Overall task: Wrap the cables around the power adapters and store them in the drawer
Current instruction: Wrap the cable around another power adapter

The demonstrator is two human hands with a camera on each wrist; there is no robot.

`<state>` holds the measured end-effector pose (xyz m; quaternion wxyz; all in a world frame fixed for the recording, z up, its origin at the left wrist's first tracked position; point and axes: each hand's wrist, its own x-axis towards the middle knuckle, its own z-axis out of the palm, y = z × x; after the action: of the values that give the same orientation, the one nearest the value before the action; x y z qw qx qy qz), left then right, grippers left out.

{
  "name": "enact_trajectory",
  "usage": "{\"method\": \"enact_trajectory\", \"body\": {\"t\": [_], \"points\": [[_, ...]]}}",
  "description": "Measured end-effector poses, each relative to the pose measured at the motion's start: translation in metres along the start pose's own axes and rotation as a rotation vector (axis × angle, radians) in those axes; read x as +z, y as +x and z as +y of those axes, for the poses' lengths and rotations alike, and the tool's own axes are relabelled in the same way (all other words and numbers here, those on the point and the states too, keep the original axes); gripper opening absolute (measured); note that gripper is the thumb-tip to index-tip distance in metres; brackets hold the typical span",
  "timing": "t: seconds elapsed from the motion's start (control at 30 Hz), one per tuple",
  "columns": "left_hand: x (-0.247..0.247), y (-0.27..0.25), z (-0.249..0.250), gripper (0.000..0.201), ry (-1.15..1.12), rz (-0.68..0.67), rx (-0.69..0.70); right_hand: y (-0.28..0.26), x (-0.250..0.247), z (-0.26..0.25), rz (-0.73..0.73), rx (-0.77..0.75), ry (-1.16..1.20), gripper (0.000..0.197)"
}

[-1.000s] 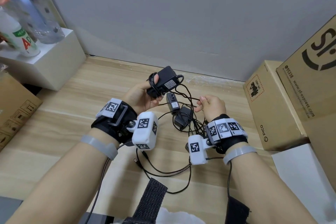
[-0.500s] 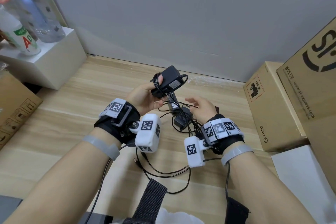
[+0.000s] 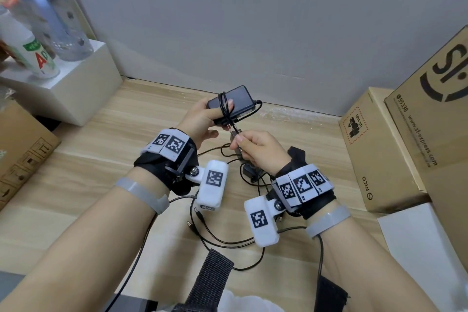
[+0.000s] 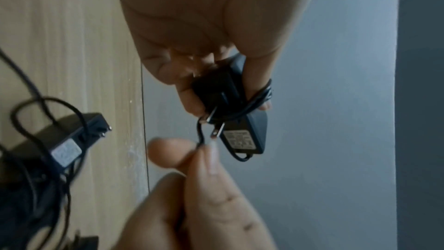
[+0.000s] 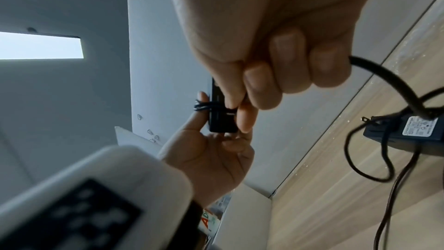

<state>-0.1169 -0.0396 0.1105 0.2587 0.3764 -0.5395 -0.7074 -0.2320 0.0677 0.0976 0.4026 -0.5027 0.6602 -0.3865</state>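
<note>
My left hand (image 3: 215,119) grips a black power adapter (image 3: 235,99) above the wooden table, thumb on top. Several turns of its thin black cable (image 3: 224,106) go round the body and over the thumb. In the left wrist view the adapter (image 4: 242,130) shows its plug prongs and label. My right hand (image 3: 239,138) pinches the same cable just below the adapter, thumb against forefinger (image 4: 204,151). The right wrist view shows that pinch (image 5: 240,109) right at the adapter (image 5: 220,123). Two more adapters (image 3: 249,172) lie in a tangle of loose cables (image 3: 228,238) under my wrists. No drawer is in view.
Cardboard boxes (image 3: 374,149) stand along the right side of the table. A white box (image 3: 76,94) with bottles on it stands at the back left, with another cardboard box (image 3: 22,149) in front of it. The wall is close behind the adapter.
My right hand has moved left and up to the adapter, now pinching the cable close below it. My left hand has lifted and turned the adapter, label side away.
</note>
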Motion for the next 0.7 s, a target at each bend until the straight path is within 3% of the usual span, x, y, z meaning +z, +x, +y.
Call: {"method": "enact_trajectory", "body": {"t": [0.13,0.37,0.57,0.7], "points": [[0.004,0.000,-0.002,0.020,0.097,0.065,0.025,-0.002,-0.001,-0.003,0.022,-0.056,-0.184,0.029],[0.010,0.002,-0.014,0.026,0.262,0.081,0.189,-0.012,-0.009,-0.017,0.057,-0.066,-0.285,0.026],[0.003,0.002,-0.018,0.031,0.637,-0.179,0.093,-0.011,-0.028,-0.031,0.259,-0.132,-0.335,0.017],[-0.001,-0.005,-0.017,0.034,0.525,-0.373,0.017,-0.006,-0.041,-0.029,0.381,-0.122,-0.272,0.020]]}}
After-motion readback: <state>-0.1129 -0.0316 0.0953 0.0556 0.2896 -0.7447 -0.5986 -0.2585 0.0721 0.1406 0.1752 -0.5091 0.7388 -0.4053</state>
